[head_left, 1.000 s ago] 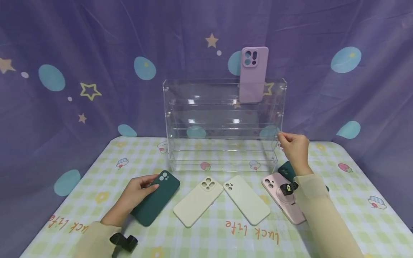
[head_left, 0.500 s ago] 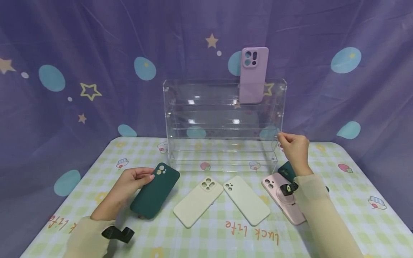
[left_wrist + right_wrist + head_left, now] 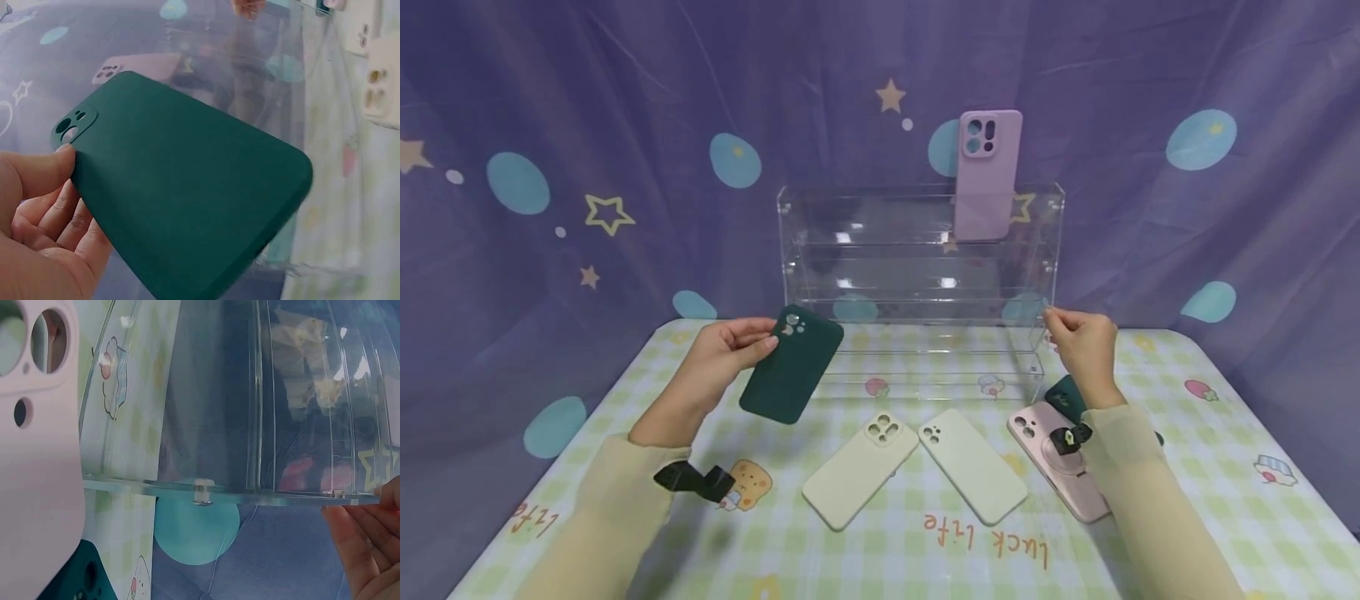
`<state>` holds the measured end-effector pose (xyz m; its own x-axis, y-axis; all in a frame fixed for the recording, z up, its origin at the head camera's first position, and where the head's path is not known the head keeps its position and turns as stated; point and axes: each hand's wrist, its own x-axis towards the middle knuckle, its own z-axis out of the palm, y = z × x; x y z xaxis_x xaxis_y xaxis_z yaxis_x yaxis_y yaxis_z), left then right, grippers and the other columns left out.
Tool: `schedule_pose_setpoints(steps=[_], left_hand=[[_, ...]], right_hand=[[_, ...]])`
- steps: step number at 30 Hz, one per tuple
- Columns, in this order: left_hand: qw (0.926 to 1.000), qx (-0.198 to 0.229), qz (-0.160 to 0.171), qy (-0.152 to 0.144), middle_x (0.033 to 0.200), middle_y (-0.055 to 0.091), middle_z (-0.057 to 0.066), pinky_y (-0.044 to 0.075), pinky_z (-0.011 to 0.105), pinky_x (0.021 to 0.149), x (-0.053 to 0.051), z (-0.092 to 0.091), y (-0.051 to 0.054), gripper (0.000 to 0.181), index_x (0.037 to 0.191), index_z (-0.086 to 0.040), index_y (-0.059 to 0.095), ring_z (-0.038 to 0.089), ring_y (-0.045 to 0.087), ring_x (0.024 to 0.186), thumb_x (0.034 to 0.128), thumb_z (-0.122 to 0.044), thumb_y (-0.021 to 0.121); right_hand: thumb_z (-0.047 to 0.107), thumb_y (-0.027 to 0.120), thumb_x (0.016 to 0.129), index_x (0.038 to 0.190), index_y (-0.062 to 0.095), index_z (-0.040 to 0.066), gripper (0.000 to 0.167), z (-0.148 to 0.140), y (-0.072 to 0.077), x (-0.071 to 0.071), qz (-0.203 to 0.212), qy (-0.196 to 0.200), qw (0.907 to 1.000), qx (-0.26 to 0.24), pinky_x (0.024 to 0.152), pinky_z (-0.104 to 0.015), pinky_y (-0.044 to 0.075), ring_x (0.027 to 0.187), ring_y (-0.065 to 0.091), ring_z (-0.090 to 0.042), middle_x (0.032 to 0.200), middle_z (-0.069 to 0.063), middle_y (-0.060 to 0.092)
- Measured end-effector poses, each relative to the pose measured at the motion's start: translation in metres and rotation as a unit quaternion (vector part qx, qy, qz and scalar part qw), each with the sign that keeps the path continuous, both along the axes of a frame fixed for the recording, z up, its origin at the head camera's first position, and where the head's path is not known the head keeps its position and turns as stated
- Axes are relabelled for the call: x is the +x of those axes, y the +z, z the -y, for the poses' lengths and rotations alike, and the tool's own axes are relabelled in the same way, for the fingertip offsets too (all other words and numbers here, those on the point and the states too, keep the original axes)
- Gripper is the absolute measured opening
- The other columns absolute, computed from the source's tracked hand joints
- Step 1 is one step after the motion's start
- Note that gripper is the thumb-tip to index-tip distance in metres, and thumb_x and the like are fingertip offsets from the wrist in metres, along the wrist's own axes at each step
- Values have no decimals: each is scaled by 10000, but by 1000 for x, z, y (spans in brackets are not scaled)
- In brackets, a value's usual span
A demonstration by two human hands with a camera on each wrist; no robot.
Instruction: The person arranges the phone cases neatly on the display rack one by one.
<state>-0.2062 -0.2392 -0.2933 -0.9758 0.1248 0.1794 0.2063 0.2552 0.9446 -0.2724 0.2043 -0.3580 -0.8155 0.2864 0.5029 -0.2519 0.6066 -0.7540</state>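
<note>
My left hand [image 3: 722, 354] pinches a dark green phone case [image 3: 793, 367] by its upper left edge, near the camera holes, off the table and before the left side of a clear tiered rack [image 3: 917, 363]. In the left wrist view the thumb lies on the face of the green case [image 3: 194, 181], fingers behind. My right hand [image 3: 1084, 346] pinches the rack's right side edge; the right wrist view shows fingertips and thumb on the clear side panel [image 3: 281, 499]. A lilac phone case [image 3: 987, 179] stands in the rack's top tier, towards the right.
On the checked tablecloth [image 3: 880, 567] lie a cream case [image 3: 857, 475] and a pale white-green case [image 3: 977, 471]. A pink case with a ring [image 3: 1052, 450] and another dark green case [image 3: 1063, 398] lie by the right forearm. A purple curtain [image 3: 647, 100] hangs behind.
My left hand has raised the dark green case from the table and carried it forward and slightly right, up to the rack's left side. My right hand stays on the rack's edge.
</note>
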Motion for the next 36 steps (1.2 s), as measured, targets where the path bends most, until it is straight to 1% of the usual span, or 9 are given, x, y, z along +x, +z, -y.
schedule_pose_setpoints(steps=[3, 6, 10, 13, 16, 22, 27, 32, 36], left_hand=[[9994, 314, -109, 13, 802, 673, -185, 512, 140, 699, -8, -7, 16, 323, 1195, 117, 540, -21, 624, 762, 917, -38, 593], [9965, 800, -241, 19, 808, 683, -153, 516, 145, 668, -16, -13, 31, 182, 1093, -47, 615, -14, 627, 752, 913, -25, 592], [9858, 1563, -606, -14, 796, 692, -92, 519, 160, 641, -27, -23, 52, 199, 937, -185, 662, 21, 632, 725, 905, -1, 593], [9748, 2051, -868, -95, 776, 692, -50, 518, 166, 639, -37, -31, 67, 209, 897, -165, 692, 50, 631, 706, 895, 21, 596], [9666, 2380, -950, -91, 773, 685, -27, 513, 166, 638, -45, -37, 81, 183, 896, -127, 690, 63, 624, 710, 888, 31, 598], [9490, 3039, -840, 70, 796, 667, 15, 504, 174, 606, -62, -46, 105, 134, 958, -55, 653, 84, 619, 702, 873, 41, 614], [9387, 3341, -827, 200, 793, 641, 33, 502, 184, 587, -78, -54, 122, 142, 983, -25, 630, 97, 607, 685, 868, 56, 608], [9275, 3662, -729, 163, 772, 618, 48, 500, 190, 575, -95, -62, 139, 121, 965, -27, 623, 110, 589, 655, 876, 52, 596], [9187, 3886, -695, 102, 763, 629, 64, 501, 211, 557, -110, -69, 152, 112, 959, -18, 625, 132, 593, 633, 884, 55, 585]], right_hand=[[185, 642, 900, 984, 728, -17, 236, 0, 0, 0, 0, -9, 10000, -20, 475, -44, 425, 516, 495, 136, 867, -203, 704], [189, 640, 901, 993, 726, -16, 240, 0, 1, 0, 38, 10, 10000, -43, 478, -48, 428, 520, 501, 128, 877, -204, 703], [199, 640, 902, 1003, 724, -12, 248, 0, 0, 0, 61, 13, 10000, -26, 478, -52, 429, 527, 507, 122, 890, -197, 704], [192, 641, 901, 1002, 723, -14, 243, 0, -1, 0, 18, 3, 10000, -22, 478, -50, 426, 526, 497, 133, 891, -198, 704], [183, 643, 899, 997, 722, -19, 239, 0, -1, -1, -14, 27, 10000, -55, 475, -49, 426, 519, 494, 147, 885, -204, 702], [174, 644, 898, 992, 723, -23, 232, 0, -1, 0, -47, 69, 9999, -87, 464, -56, 424, 501, 496, 140, 845, -213, 701], [169, 651, 893, 977, 729, -18, 219, -1, -2, -1, -80, 0, 10000, -12, 449, -63, 414, 480, 504, 97, 805, -206, 703], [152, 654, 888, 963, 730, -24, 206, -1, -4, -1, -123, 10, 9999, -22, 449, -61, 418, 487, 490, 118, 793, -207, 701], [157, 648, 893, 969, 729, -23, 211, -1, -3, -2, -132, 33, 9999, -2, 457, -57, 422, 501, 508, 96, 797, -206, 702]])
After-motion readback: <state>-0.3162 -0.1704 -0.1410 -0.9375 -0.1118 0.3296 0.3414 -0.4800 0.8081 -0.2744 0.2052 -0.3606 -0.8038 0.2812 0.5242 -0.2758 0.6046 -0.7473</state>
